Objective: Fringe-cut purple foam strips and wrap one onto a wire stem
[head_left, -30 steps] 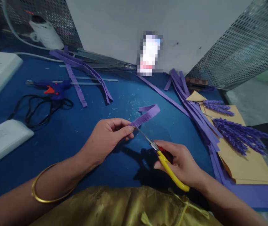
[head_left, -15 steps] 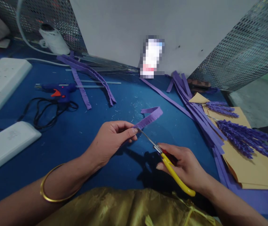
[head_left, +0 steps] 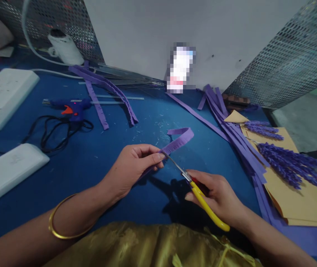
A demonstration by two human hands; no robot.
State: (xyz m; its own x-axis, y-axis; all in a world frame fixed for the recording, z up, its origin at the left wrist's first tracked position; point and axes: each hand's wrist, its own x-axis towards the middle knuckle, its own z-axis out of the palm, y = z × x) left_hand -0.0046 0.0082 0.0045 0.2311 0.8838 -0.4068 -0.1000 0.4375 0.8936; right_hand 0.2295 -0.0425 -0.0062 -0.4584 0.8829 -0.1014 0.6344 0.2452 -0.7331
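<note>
Between the thumb and fingers of my left hand [head_left: 140, 163] is a purple paper strip [head_left: 179, 142], fringed along one edge and curling back on itself beyond the fingertips. My right hand [head_left: 218, 193] grips a pair of scissors [head_left: 203, 196] with a yellow handle; a bit of red shows under the fingers. The blades point up and left, their tips at the strip's edge beside my left thumb. Whether the blades are fully closed I cannot make out.
A blue glue gun [head_left: 76, 107] with a black cord lies left, near white power strips [head_left: 6, 94]. Fringed purple strips [head_left: 98, 107] lie behind. On the right are uncut purple strips [head_left: 231, 137], purple flower sprigs [head_left: 289, 163] and brown paper [head_left: 306, 204]. A blurred phone [head_left: 180, 68] leans at the back.
Almost nothing differs. The whole view has shifted very slightly; my left hand and the strip sit a touch further right, and the scissors stay at the strip's edge.
</note>
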